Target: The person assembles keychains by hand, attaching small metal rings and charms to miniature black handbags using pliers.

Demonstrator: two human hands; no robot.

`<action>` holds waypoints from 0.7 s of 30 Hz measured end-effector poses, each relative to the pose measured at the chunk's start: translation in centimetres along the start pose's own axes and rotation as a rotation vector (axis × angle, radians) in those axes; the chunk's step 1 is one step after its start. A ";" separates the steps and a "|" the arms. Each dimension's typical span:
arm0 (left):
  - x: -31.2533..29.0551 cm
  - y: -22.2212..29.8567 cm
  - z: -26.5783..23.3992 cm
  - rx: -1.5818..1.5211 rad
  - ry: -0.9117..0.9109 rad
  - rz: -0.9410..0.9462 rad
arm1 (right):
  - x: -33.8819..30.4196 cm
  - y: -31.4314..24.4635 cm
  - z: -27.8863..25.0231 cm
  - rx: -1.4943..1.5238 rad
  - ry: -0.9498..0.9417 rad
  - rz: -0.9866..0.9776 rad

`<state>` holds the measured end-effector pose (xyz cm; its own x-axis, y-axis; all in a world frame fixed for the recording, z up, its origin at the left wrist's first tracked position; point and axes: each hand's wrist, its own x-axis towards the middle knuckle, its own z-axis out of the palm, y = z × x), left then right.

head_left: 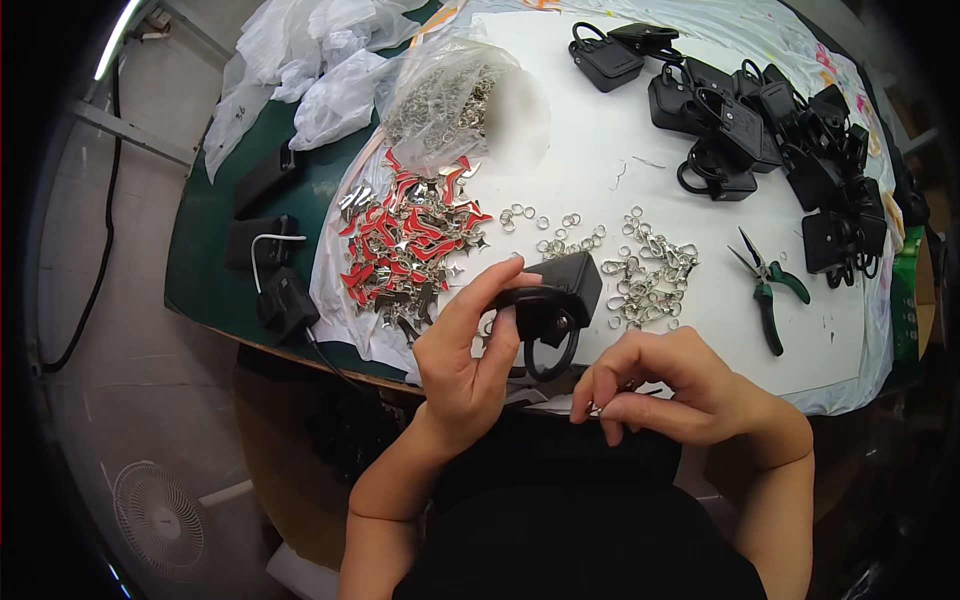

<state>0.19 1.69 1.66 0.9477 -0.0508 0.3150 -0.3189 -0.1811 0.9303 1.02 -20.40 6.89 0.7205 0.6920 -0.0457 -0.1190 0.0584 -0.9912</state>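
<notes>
My left hand (pixel 468 345) grips a small black box-shaped case (pixel 574 281) with a looped black handle, held up over the table's near edge. To its right, the fingers of my right hand (pixel 670 390) are pinched together. A thin bit of something shows between them, too small to name. Metal swivel clasps with rings (pixel 650 270) lie just beyond the hands. Left of the case spreads a pile of red and silver metal charms (pixel 410 240). Green-handled pliers (pixel 768 285) rest with jaws apart on the white sheet, to the right.
Several more black cases (pixel 735 130) are heaped at the far right. A clear bag of metal parts (pixel 440 110) stands at the back, near crumpled white plastic bags (pixel 340 90). Black devices with a cable (pixel 285 300) lie on the green table's left side. A fan (pixel 160 515) is at lower left.
</notes>
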 end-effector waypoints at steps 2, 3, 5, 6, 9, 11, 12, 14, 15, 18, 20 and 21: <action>0.2 -0.2 -0.6 0.043 -0.080 0.020 | -0.3 0.6 -0.7 0.005 0.090 -0.033; 0.4 0.1 -0.4 -0.005 -0.101 -0.021 | 0.0 1.2 -1.1 -0.008 0.160 -0.065; 0.3 0.0 0.1 -0.035 -0.099 -0.050 | 0.9 2.5 -1.9 -0.240 0.223 -0.150; 0.3 0.0 0.3 -0.048 -0.096 -0.065 | 1.3 2.8 -2.0 -0.310 0.239 -0.153; 0.0 -0.2 0.7 -0.088 -0.112 -0.107 | 2.3 3.1 -1.7 -0.430 0.220 -0.196; -0.1 -0.3 0.7 -0.082 -0.130 -0.074 | 2.7 3.2 -1.9 -0.432 0.217 -0.178; -0.1 -0.4 0.7 -0.082 -0.140 -0.057 | 2.8 3.2 -1.9 -0.435 0.217 -0.169; -0.1 -0.7 0.7 -0.114 -0.129 -0.061 | 3.0 3.7 -2.0 -0.356 0.225 -0.137; -0.1 -0.8 0.7 -0.129 -0.123 -0.062 | 3.1 4.0 -2.1 -0.317 0.227 -0.122; -0.3 -1.4 0.9 -0.117 -0.085 -0.049 | 3.5 6.0 -1.0 -0.070 0.358 -0.185; -0.5 -1.9 1.3 -0.130 -0.031 -0.039 | 3.4 6.5 -0.1 -0.021 0.409 -0.200; -0.5 -2.1 1.4 -0.135 -0.005 -0.035 | 3.4 6.6 0.1 0.004 0.435 -0.208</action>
<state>0.38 0.69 -0.68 0.9582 -0.0517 0.2813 -0.2838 -0.0491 0.9576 2.58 -17.56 0.17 0.9481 0.3005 0.1045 0.0556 0.1670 -0.9844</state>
